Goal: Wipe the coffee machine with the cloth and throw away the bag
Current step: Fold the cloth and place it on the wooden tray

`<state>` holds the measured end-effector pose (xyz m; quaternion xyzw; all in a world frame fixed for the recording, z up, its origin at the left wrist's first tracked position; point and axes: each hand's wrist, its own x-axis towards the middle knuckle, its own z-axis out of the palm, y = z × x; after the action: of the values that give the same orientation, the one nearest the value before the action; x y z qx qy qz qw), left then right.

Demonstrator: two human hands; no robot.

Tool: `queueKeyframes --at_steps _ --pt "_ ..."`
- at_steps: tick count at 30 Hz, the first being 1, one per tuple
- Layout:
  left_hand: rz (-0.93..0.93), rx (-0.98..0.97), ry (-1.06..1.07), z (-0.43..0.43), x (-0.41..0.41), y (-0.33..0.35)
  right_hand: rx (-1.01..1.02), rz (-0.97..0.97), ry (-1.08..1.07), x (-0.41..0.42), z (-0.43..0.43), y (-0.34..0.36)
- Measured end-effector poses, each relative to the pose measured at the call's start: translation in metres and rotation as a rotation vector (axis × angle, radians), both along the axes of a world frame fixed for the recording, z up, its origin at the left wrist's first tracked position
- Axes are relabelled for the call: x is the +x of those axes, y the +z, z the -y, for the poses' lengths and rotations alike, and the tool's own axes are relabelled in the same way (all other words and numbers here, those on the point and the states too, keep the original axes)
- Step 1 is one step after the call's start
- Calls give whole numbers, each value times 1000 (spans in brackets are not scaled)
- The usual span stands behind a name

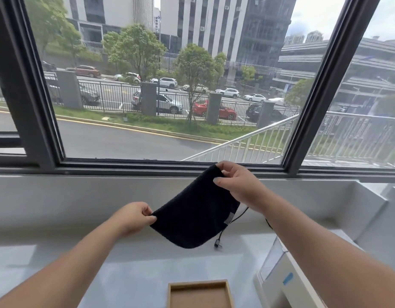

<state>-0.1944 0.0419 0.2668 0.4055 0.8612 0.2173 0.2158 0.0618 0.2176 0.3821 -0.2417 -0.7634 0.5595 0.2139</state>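
A dark, almost black cloth (195, 215) hangs in the air in front of the window, stretched between both hands. My left hand (134, 217) pinches its lower left corner. My right hand (235, 183) pinches its upper right corner, higher and farther from me. A small grey label sits on the cloth's right edge. At the lower right a white appliance with a clear top and a blue sticker (281, 276) is partly hidden by my right forearm; it may be the coffee machine. No bag is in view.
A wooden tray (200, 294) lies on the grey counter (130, 258) at the bottom centre. A thin black cable with a plug (217, 244) dangles behind the cloth. A large window with dark frames (312, 85) stands behind the sill. A white ledge (367, 205) rises at the right.
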Motion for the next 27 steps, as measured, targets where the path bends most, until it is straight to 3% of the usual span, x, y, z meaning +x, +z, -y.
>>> queueKeyframes --at_steps 4,8,11,16,22,25,27 --pt "232 23 -119 6 15 6 189 133 64 -11 11 24" --pt "442 157 -221 -5 47 22 408 284 111 -17 17 36" --pt "573 274 -266 -19 75 31 459 320 130 -16 17 39" --pt "479 378 -189 -40 104 36 528 304 89 -2 7 39" --pt "409 351 -33 -53 113 34 607 149 20 27 -11 40" --pt "398 410 56 -62 116 40 479 161 195 43 -15 39" --pt "460 456 101 -68 119 46 384 315 438 53 -15 34"
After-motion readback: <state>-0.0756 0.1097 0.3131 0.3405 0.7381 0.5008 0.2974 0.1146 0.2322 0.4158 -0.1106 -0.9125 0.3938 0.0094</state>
